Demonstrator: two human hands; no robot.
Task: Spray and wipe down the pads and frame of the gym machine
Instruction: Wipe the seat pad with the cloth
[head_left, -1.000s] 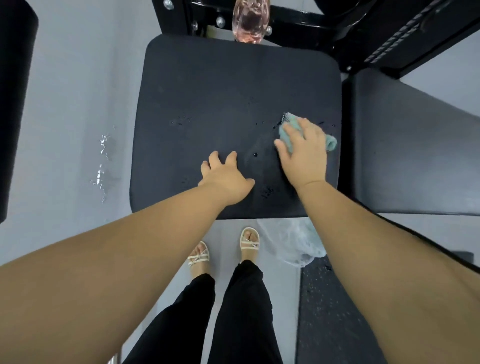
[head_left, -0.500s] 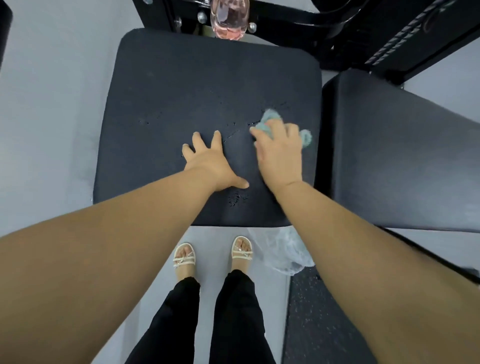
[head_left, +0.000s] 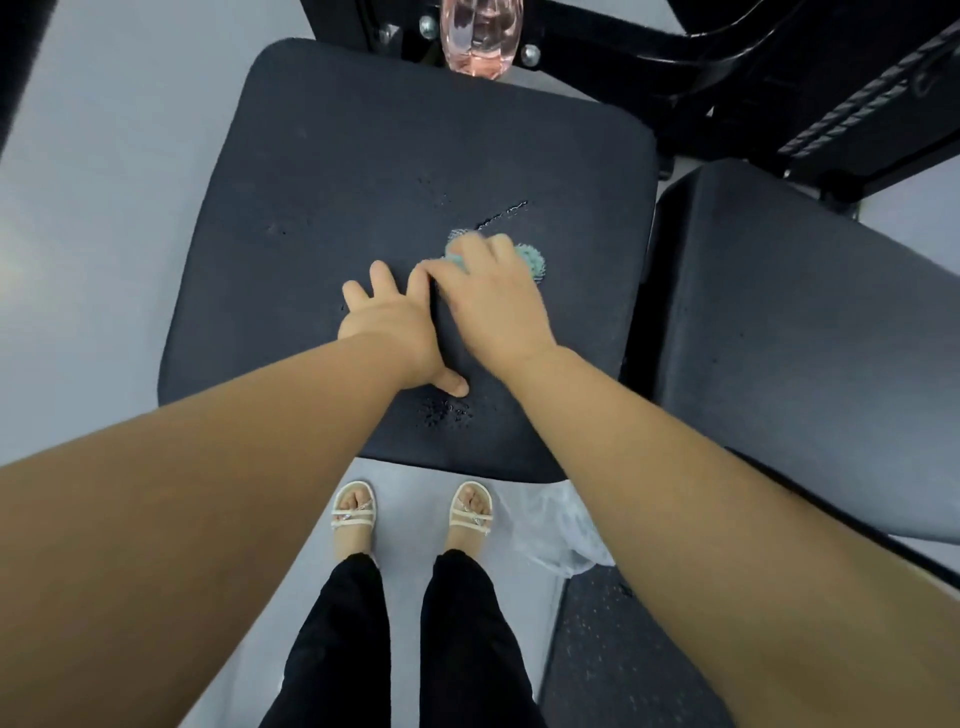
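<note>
The left hand lies spread flat on the black seat pad, just beside the right hand, which presses a teal cloth mid-pad, its fingers too blurred to tell if they curl. A pink bottle sits at the pad's far edge, and a clear plastic bag lies on the floor below.

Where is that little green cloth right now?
In the head view, the cloth lies under the right hand on the seat pad, right of its centre, with the left hand flat on the pad just to its left.
</note>
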